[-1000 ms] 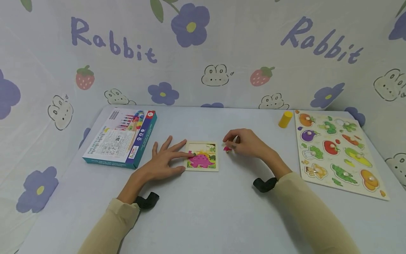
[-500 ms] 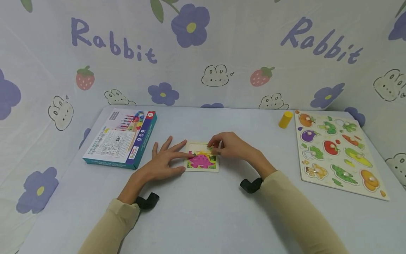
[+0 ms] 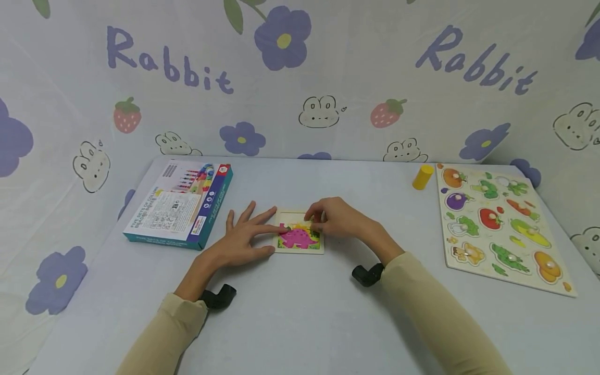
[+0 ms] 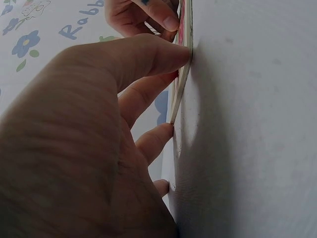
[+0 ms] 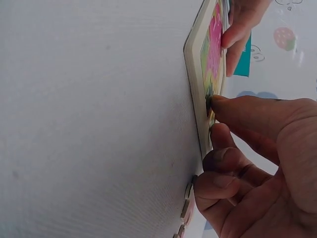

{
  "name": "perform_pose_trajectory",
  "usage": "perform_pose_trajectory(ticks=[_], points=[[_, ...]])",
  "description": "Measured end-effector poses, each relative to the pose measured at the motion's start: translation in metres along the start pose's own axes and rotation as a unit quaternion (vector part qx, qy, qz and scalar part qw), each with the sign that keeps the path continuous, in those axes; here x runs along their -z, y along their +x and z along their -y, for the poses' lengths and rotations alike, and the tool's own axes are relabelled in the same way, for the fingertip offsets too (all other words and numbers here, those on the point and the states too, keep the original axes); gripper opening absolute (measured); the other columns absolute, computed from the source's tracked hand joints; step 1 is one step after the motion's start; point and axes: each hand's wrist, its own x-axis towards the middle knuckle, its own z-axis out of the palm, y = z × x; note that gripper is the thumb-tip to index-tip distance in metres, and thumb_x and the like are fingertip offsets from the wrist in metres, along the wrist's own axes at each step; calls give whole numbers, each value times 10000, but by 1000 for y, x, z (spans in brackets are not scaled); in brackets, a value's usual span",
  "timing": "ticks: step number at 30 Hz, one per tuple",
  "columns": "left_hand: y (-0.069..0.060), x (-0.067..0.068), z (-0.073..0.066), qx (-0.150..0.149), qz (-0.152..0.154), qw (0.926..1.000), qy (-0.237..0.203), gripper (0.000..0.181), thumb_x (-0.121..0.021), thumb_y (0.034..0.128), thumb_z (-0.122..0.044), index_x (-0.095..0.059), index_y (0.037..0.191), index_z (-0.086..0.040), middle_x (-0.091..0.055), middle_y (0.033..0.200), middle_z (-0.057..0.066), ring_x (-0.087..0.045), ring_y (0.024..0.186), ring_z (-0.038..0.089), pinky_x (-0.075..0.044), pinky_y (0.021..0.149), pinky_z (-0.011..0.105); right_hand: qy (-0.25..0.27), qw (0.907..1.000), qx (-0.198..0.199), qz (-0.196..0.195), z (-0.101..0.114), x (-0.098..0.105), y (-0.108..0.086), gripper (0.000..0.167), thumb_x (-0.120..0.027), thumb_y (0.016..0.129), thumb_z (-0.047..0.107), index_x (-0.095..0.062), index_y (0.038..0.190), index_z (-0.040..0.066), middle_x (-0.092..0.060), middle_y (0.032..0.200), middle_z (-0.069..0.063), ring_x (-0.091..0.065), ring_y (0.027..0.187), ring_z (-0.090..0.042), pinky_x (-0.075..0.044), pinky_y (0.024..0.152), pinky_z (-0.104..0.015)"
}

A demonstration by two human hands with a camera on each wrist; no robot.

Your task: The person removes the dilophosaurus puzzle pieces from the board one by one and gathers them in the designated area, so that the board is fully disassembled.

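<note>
A small framed jigsaw puzzle (image 3: 300,240) with a pink dinosaur picture lies flat on the table between the hands. My left hand (image 3: 241,238) is spread at its left side, the index fingertip resting on the picture and the thumb touching the frame's edge. Over the puzzle's upper right part, my right hand (image 3: 337,219) pinches a small puzzle piece (image 5: 209,105) between thumb and fingers, low against the board. That piece is mostly covered by the fingers. In the right wrist view, several loose puzzle pieces (image 5: 186,208) lie on the table beneath the right hand; the head view hides them.
To the left lies a teal-edged toy box (image 3: 180,205). A yellow cylinder (image 3: 423,177) stands at the back right, beside a large vegetable peg board (image 3: 503,229). The white table (image 3: 300,312) runs back to a patterned cloth (image 3: 187,114).
My right hand has moved left from the loose pieces beside the frame to the puzzle's upper right, carrying a piece, then shifted only slightly. The left hand has kept its place.
</note>
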Motion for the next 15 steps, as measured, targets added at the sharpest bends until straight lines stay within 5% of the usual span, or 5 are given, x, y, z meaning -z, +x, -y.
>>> perform_pose_trajectory(ticks=[15], points=[[1, -1, 0, 30, 0, 10000, 21, 497, -652, 947, -409, -663, 1442, -366, -278, 1775, 14, 49, 1671, 452, 178, 1216, 798, -245, 9993, -173, -243, 3, -1, -1, 196, -762, 974, 182, -800, 1159, 128, -630, 1099, -102, -570, 983, -206, -508, 833, -293]])
